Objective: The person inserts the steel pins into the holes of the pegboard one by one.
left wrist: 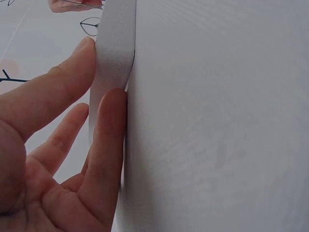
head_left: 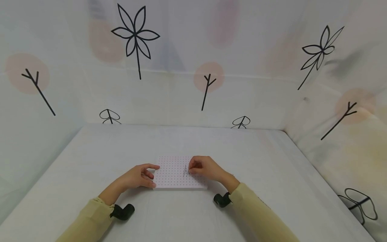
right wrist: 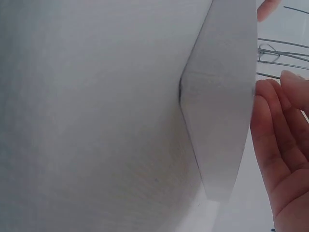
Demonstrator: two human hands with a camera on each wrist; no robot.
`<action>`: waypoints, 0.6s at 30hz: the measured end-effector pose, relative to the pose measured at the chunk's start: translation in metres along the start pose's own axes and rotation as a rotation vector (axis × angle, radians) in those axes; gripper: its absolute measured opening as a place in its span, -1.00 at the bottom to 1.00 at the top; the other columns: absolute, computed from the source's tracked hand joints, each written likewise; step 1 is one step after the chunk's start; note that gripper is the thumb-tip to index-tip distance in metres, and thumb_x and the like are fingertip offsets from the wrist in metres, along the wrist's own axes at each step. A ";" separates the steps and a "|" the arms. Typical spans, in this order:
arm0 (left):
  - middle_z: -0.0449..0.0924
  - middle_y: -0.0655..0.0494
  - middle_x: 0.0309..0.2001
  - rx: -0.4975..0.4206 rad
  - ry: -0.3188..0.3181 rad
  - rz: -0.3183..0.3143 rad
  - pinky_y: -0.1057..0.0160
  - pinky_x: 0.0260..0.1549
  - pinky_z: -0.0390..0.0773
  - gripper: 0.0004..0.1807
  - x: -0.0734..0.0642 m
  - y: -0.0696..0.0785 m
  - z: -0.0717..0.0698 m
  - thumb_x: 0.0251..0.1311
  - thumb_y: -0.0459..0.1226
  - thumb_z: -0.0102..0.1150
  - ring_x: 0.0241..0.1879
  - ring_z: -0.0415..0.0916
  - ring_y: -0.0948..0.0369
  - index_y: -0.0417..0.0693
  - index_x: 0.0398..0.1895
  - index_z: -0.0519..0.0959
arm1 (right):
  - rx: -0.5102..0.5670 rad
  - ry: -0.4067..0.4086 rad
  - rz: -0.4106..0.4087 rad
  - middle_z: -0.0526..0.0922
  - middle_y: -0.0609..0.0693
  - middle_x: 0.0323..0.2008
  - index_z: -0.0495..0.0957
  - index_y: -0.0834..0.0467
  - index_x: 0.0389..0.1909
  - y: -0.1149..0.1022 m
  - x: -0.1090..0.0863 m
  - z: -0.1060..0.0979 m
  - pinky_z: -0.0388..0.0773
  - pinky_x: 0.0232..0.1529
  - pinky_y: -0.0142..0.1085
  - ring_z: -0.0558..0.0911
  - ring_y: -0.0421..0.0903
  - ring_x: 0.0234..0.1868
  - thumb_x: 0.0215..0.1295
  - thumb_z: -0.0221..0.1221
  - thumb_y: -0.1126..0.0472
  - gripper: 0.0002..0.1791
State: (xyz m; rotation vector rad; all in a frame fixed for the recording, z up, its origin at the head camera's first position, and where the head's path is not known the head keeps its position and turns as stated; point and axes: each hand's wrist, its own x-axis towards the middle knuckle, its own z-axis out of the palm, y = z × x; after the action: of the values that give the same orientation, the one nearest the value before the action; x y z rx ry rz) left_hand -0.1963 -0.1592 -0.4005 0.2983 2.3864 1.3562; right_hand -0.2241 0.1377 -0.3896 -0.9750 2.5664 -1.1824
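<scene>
A white board point(head_left: 169, 179) with a grid of small dark holes lies flat on the table. Several thin metal pins point(head_left: 184, 170) stand in it right of the middle, leaning slightly. In the right wrist view, these pins point(right wrist: 285, 53) jut from the board's upper face. My right hand point(head_left: 208, 167) is over the board's right part, pinching one thin pin between thumb and fingers, its end at the surface. My left hand point(head_left: 136, 176) rests against the board's left edge, fingers spread and fairly straight. In the left wrist view, the fingertips touch the board's side point(left wrist: 116, 43).
A white cloth covers the table point(head_left: 169, 218). Light fabric walls point(head_left: 169, 97) with drawn flowers and twigs rise at the back and sides. A black wrist camera point(head_left: 123, 212) sits on the left sleeve, another black camera point(head_left: 222, 200) on the right.
</scene>
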 end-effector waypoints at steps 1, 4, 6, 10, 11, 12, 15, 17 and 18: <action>0.47 0.01 -0.28 -0.002 0.000 0.001 0.22 -0.29 0.47 -0.28 0.000 0.000 0.000 -0.16 -0.36 0.47 -0.35 0.51 0.17 -0.13 0.18 0.43 | -0.006 -0.002 0.004 0.59 -0.14 -0.36 0.53 0.14 -0.36 0.000 0.000 0.000 0.47 -0.16 -0.36 0.56 -0.22 -0.29 0.16 0.24 0.37 -0.90; 0.47 0.01 -0.28 -0.002 0.003 -0.005 0.23 -0.29 0.47 -0.28 0.000 0.001 0.001 -0.17 -0.36 0.47 -0.35 0.51 0.17 -0.12 0.18 0.43 | -0.029 -0.005 0.025 0.59 -0.14 -0.35 0.53 0.15 -0.34 -0.002 -0.001 -0.001 0.47 -0.16 -0.37 0.57 -0.22 -0.28 0.16 0.24 0.39 -0.89; 0.47 0.01 -0.29 -0.003 0.003 -0.006 0.23 -0.30 0.47 -0.28 0.000 0.002 0.001 -0.17 -0.36 0.47 -0.35 0.51 0.17 -0.13 0.18 0.43 | -0.040 -0.005 0.042 0.59 -0.13 -0.35 0.53 0.15 -0.33 -0.003 -0.002 -0.002 0.47 -0.15 -0.38 0.57 -0.22 -0.28 0.16 0.23 0.40 -0.88; 0.47 0.00 -0.28 -0.006 -0.002 -0.005 0.23 -0.31 0.47 -0.28 -0.001 0.003 0.001 -0.16 -0.37 0.46 -0.35 0.50 0.17 -0.14 0.18 0.43 | -0.055 0.004 0.066 0.59 -0.13 -0.36 0.54 0.16 -0.32 -0.003 -0.007 -0.006 0.47 -0.14 -0.36 0.56 -0.21 -0.28 0.15 0.23 0.41 -0.88; 0.47 0.00 -0.28 -0.006 -0.005 -0.003 0.23 -0.31 0.47 -0.28 -0.001 0.003 0.000 -0.16 -0.37 0.46 -0.35 0.50 0.17 -0.15 0.18 0.42 | -0.058 0.006 0.068 0.59 -0.13 -0.36 0.54 0.16 -0.33 -0.002 -0.009 -0.006 0.47 -0.14 -0.36 0.56 -0.21 -0.28 0.15 0.24 0.40 -0.88; 0.47 0.00 -0.28 -0.006 -0.005 -0.004 0.23 -0.31 0.47 -0.28 -0.001 0.003 0.000 -0.16 -0.38 0.46 -0.35 0.50 0.17 -0.15 0.18 0.42 | -0.058 0.007 0.070 0.59 -0.13 -0.36 0.54 0.16 -0.33 -0.001 -0.010 -0.007 0.47 -0.15 -0.36 0.56 -0.21 -0.28 0.14 0.24 0.40 -0.87; 0.47 0.00 -0.28 -0.004 -0.007 -0.003 0.24 -0.31 0.47 -0.28 -0.002 0.003 0.000 -0.15 -0.38 0.46 -0.35 0.50 0.18 -0.15 0.19 0.42 | -0.064 0.015 0.068 0.59 -0.14 -0.36 0.55 0.16 -0.33 0.002 -0.012 -0.010 0.47 -0.15 -0.36 0.56 -0.21 -0.28 0.14 0.24 0.41 -0.87; 0.48 0.00 -0.27 -0.004 -0.008 -0.004 0.23 -0.31 0.46 -0.28 -0.002 0.003 0.000 -0.15 -0.37 0.46 -0.35 0.50 0.18 -0.15 0.19 0.42 | -0.063 0.017 0.065 0.59 -0.14 -0.36 0.55 0.16 -0.33 0.003 -0.014 -0.011 0.47 -0.14 -0.36 0.56 -0.21 -0.28 0.14 0.24 0.41 -0.87; 0.48 0.00 -0.27 -0.004 -0.008 -0.006 0.24 -0.31 0.46 -0.28 -0.002 0.003 0.000 -0.15 -0.37 0.46 -0.35 0.50 0.18 -0.15 0.19 0.42 | -0.062 0.019 0.061 0.59 -0.13 -0.36 0.55 0.16 -0.32 0.004 -0.015 -0.012 0.48 -0.14 -0.35 0.56 -0.20 -0.28 0.14 0.24 0.41 -0.87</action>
State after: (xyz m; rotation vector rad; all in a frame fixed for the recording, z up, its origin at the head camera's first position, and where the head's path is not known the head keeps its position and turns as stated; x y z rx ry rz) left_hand -0.1944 -0.1581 -0.3972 0.2950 2.3761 1.3549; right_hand -0.2192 0.1566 -0.3864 -0.8950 2.6418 -1.1080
